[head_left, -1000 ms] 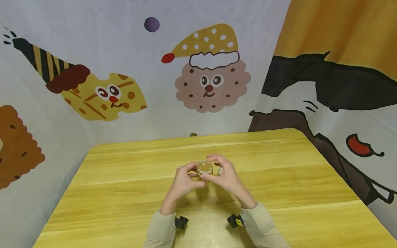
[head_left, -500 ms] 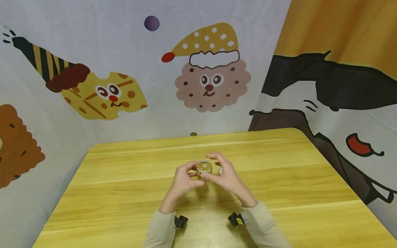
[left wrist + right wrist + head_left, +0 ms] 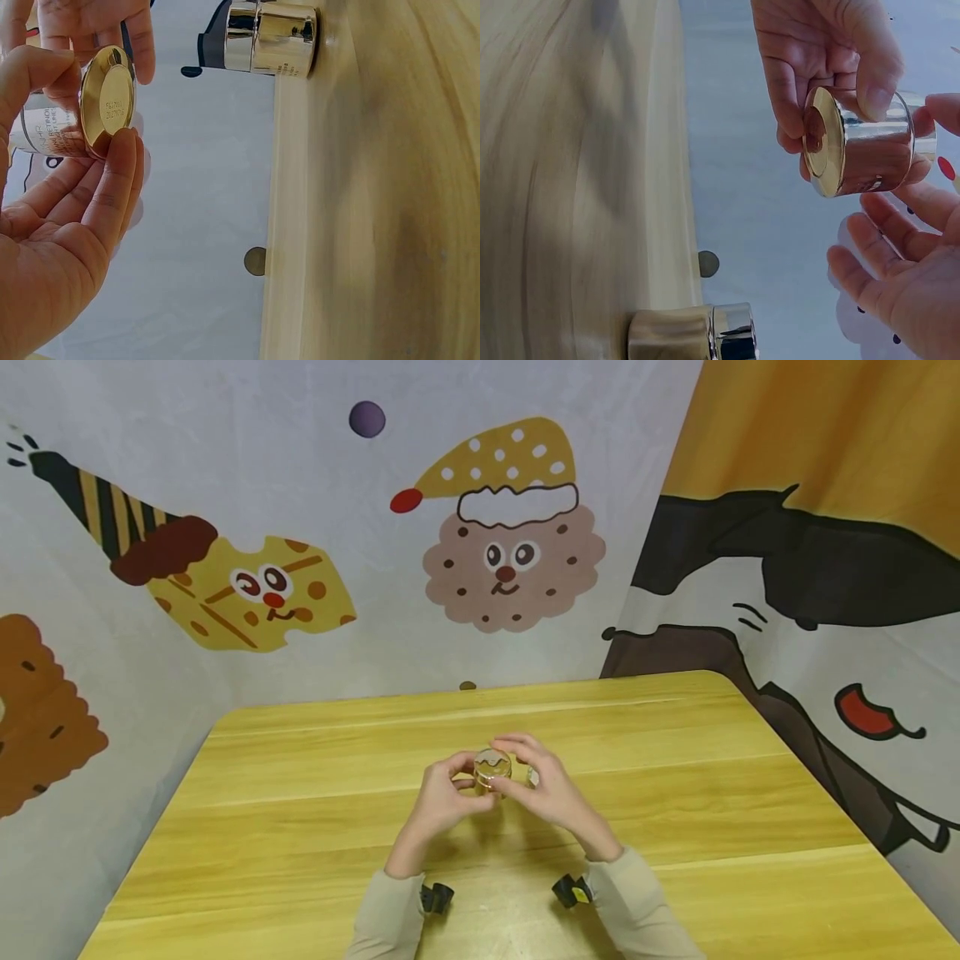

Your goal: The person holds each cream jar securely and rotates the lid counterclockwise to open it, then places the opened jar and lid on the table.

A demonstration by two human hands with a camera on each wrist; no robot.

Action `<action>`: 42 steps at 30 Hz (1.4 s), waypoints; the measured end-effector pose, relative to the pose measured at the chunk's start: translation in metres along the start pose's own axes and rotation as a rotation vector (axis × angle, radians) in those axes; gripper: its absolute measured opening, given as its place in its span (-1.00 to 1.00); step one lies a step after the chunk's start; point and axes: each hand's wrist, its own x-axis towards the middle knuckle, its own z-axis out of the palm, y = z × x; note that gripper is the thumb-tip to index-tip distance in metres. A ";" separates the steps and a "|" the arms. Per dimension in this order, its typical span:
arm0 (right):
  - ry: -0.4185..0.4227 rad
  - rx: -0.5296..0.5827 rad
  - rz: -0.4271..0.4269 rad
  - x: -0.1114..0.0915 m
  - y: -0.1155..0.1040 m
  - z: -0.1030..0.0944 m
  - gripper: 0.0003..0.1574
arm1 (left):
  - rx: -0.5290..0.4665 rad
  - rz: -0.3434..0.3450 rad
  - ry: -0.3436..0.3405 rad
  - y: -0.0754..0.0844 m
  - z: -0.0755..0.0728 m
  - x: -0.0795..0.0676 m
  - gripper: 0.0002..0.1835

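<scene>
Over the middle of the table, both hands hold a shiny gold cosmetic jar (image 3: 492, 765) with a mirror-like lid (image 3: 491, 758). My left hand (image 3: 440, 797) curls round the jar's body; the left wrist view shows its fingers at the gold base (image 3: 114, 97), which bears stamped digits. My right hand (image 3: 546, 785) pinches the lid's rim between thumb and finger, while its other fingers (image 3: 881, 251) extend loosely, apart from the jar. White printed text shows on the jar's side (image 3: 54, 127). A second gold jar (image 3: 671, 334) with a silver lid stands upright on the table, partly hidden by my right hand in the head view.
The wood-grain table (image 3: 300, 827) spreads around both hands, its far edge close to a cartoon-printed cloth wall (image 3: 375, 610). Black wrist cameras (image 3: 437, 898) are strapped at both sleeve cuffs.
The right thumb and forefinger opened off the lid half a second ago and are back at its rim now. The jar has shifted slightly left; the left hand keeps its grip.
</scene>
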 end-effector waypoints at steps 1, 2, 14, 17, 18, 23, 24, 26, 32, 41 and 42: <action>0.000 -0.008 0.000 0.000 0.000 0.001 -0.39 | 0.000 -0.002 0.002 -0.001 0.000 0.000 -0.51; 0.005 -0.013 0.006 0.000 0.000 0.001 -0.36 | -0.002 -0.005 0.005 -0.001 0.000 0.000 -0.51; 0.060 0.014 0.053 0.002 -0.025 0.001 -0.45 | -0.028 -0.026 -0.012 0.010 -0.001 -0.001 -0.50; 0.030 0.017 0.022 0.003 -0.038 -0.003 -0.46 | -0.030 -0.025 -0.017 0.011 -0.001 -0.001 -0.51; 0.022 0.017 0.014 0.003 -0.039 -0.004 -0.45 | -0.027 -0.028 -0.014 0.010 -0.001 -0.001 -0.51; 0.014 0.006 0.016 0.003 -0.044 -0.005 -0.38 | -0.015 -0.041 0.013 0.001 0.000 0.000 -0.50; 0.020 0.004 0.026 0.003 -0.043 -0.004 -0.36 | -0.016 -0.038 0.016 0.000 0.000 0.000 -0.50; 0.035 0.000 0.050 0.003 -0.041 -0.003 -0.35 | -0.015 -0.026 0.017 -0.001 0.000 0.000 -0.51; 0.063 0.021 0.076 0.002 -0.014 0.005 -0.46 | 0.011 -0.014 0.006 -0.002 -0.001 -0.001 -0.53; -0.011 0.036 -0.039 0.000 0.004 0.005 -0.44 | 0.027 -0.013 0.000 -0.002 -0.003 -0.003 -0.51; -0.012 0.037 -0.040 0.000 0.004 0.004 -0.42 | 0.028 -0.014 0.001 -0.001 -0.003 -0.002 -0.51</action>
